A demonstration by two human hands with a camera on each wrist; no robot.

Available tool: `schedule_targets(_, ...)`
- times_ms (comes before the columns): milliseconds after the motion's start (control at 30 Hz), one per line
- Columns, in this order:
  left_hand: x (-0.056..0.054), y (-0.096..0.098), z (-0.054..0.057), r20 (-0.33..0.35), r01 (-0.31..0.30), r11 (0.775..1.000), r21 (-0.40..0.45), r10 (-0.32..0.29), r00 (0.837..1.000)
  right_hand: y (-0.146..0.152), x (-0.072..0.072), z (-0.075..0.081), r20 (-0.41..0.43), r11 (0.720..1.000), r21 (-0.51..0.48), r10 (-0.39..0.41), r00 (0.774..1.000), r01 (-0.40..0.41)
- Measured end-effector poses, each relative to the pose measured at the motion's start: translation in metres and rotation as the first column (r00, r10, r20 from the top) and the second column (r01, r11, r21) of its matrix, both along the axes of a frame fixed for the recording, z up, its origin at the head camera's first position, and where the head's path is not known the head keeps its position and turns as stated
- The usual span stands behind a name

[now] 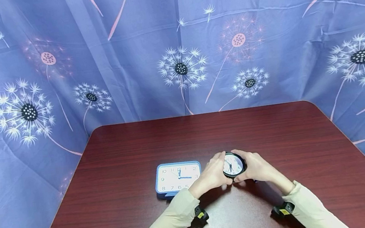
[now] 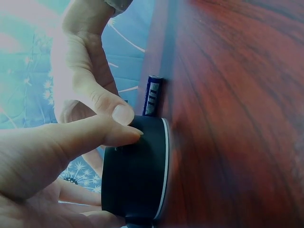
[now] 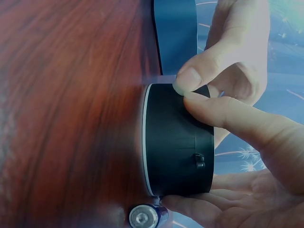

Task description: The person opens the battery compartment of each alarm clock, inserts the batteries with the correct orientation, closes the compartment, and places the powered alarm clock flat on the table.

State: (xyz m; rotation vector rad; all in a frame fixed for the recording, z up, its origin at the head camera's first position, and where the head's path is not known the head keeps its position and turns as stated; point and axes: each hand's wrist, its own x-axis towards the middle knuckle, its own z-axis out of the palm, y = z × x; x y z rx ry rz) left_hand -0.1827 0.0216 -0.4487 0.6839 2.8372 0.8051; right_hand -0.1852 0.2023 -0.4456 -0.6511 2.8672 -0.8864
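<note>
A round black alarm clock [image 1: 232, 164] with a white dial lies face up between both hands at the middle of the table. My left hand [image 1: 214, 172] grips its left side and my right hand [image 1: 255, 166] its right side. The two thumbs meet on the near side of the black casing [image 3: 178, 142]; the other fingers reach around toward the far side. Whether the casing touches the tabletop or is slightly raised, I cannot tell. Just right of the clock, a dark blue battery [image 2: 152, 95] lies on the table.
Left of the hands stands a blue rectangular clock [image 1: 179, 177] with a white face, partly behind my left forearm. The dark red wooden table [image 1: 121, 150] has rounded far corners. Blue dandelion-print curtains [image 1: 139, 57] hang around it. Each wrist wears a small black camera.
</note>
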Motion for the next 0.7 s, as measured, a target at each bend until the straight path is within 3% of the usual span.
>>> schedule_targets(700, 0.0014, -0.0016, 0.0005, -0.021, 0.009, 1.000, 0.001, -0.009, 1.000, -0.0005, 0.0027, 0.0037, -0.017, 1.000, -0.010, 0.004, 1.000, -0.004)
